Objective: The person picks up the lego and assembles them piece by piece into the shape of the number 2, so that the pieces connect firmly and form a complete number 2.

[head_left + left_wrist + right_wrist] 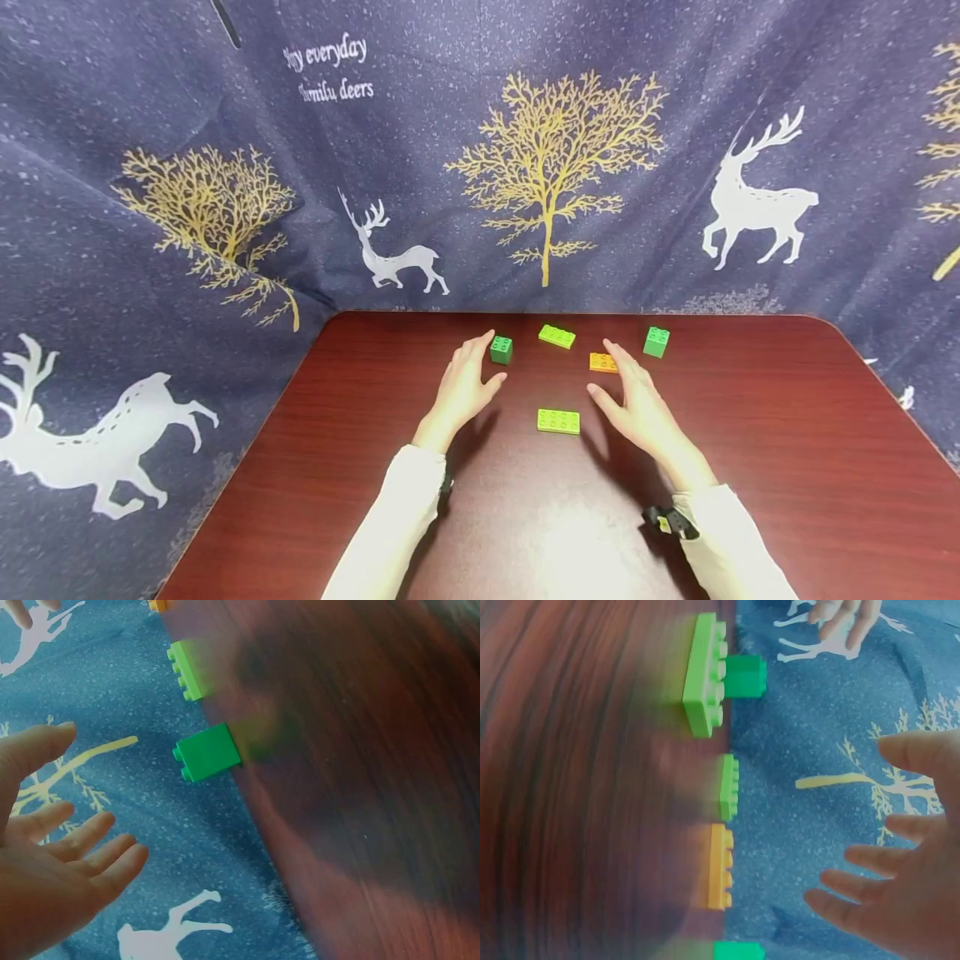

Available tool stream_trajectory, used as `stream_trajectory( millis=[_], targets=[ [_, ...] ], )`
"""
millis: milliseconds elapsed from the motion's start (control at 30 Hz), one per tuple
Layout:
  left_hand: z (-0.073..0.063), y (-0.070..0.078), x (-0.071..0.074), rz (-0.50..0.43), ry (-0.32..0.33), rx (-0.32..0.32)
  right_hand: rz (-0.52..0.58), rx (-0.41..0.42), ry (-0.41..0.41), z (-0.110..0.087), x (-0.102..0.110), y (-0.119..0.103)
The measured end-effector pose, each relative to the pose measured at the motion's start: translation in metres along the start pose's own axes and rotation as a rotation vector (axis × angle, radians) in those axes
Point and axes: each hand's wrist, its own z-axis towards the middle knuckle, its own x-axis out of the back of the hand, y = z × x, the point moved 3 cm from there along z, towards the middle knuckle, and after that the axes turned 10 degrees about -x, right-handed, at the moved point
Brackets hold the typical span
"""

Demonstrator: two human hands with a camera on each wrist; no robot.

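Observation:
My left hand hovers over the table with fingers extended and thumb apart, nearest to a dark green square toy brick. That brick stands studs up, beyond the fingertips in the left wrist view. My right hand, also with spread fingers and nothing held, is above the table beside an orange brick, partly covered by its fingers in the head view. Between the hands lies a flat lime green brick. Another lime brick lies farther back, and a second green brick stands at back right.
The dark red wooden table ends at a blue curtain printed with white deer and yellow trees. Each wrist wears a small black device. Light glares on the table's near middle.

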Motion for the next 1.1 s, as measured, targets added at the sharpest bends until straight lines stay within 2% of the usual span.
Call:
stream_trajectory(
  millis=[233, 500, 700, 833, 967, 1100],
  targets=[
    [0.005, -0.010, -0.002, -0.102, -0.012, 0.060, 0.144, -0.104, -0.090, -0.001, -0.003, 0.001],
    [0.015, -0.017, -0.002, -0.214, 0.020, 0.047, 0.375, -0.137, -0.139, -0.002, -0.011, 0.002],
    [0.021, -0.026, -0.005, -0.311, 0.004, 0.079, 0.439, -0.186, -0.211, -0.005, -0.017, 0.005],
    [0.025, -0.032, -0.008, -0.429, 0.026, 0.147, 0.493, -0.226, -0.243, -0.006, -0.021, 0.007],
    [0.030, -0.039, -0.013, -0.544, 0.035, 0.258, 0.547, -0.268, -0.268, -0.005, -0.027, 0.009],
    [0.036, -0.042, -0.016, -0.587, 0.029, 0.314, 0.579, -0.319, -0.287, -0.007, -0.031, 0.012]
  ],
)
